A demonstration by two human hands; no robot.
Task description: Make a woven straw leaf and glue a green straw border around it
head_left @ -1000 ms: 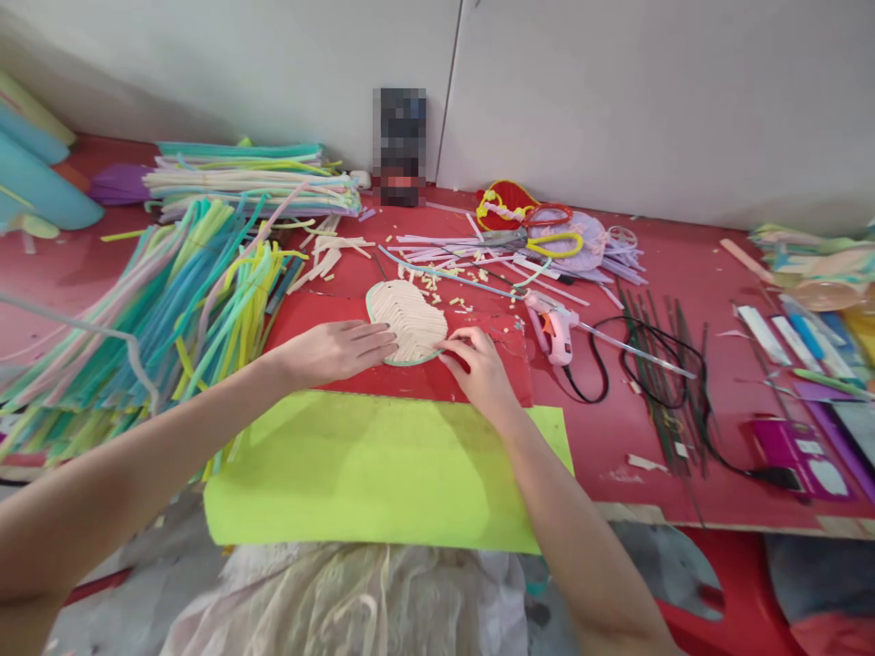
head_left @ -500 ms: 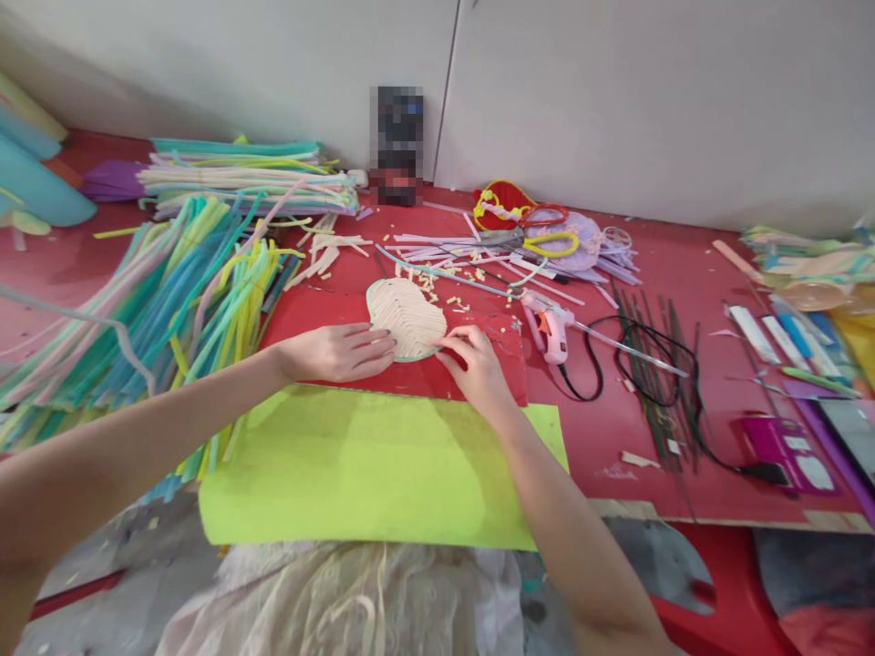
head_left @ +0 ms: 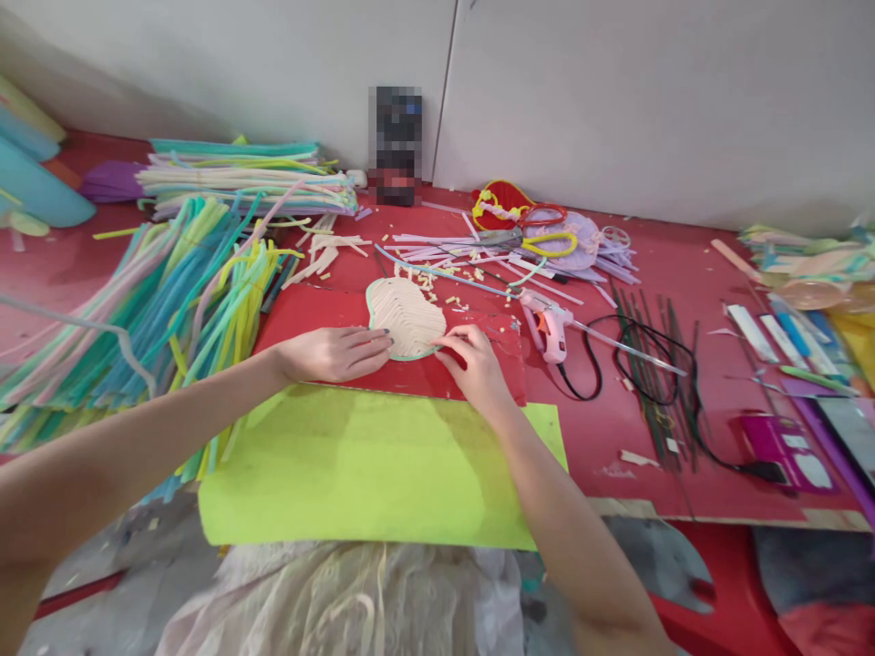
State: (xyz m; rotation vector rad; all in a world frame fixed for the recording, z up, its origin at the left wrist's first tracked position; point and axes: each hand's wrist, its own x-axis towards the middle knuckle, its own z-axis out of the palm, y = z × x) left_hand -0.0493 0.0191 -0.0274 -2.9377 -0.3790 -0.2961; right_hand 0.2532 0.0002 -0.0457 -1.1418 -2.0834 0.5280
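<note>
A cream, leaf-like piece of pipe cleaners laid in slanting rows, with a thin green rim, lies on a red board. My left hand rests palm down at its lower left edge, fingers stretched out and the tips touching the rim. At the lower right edge, the thumb and fingertips of my right hand close in a pinch on the rim. Short cream pipe cleaner snippets are scattered just behind the piece. Under my forearms, a lime-green sheet covers the table's front edge.
Bundles of coloured pipe cleaners fill the left. Scissors with yellow and red handles lie behind, near lilac strips. To the right are a pink glue gun, its black cord, dark thin rods and a purple box.
Almost nothing differs. My left fingers have shifted very slightly at the edge of the cream piece, while my right hand keeps its pinch.
</note>
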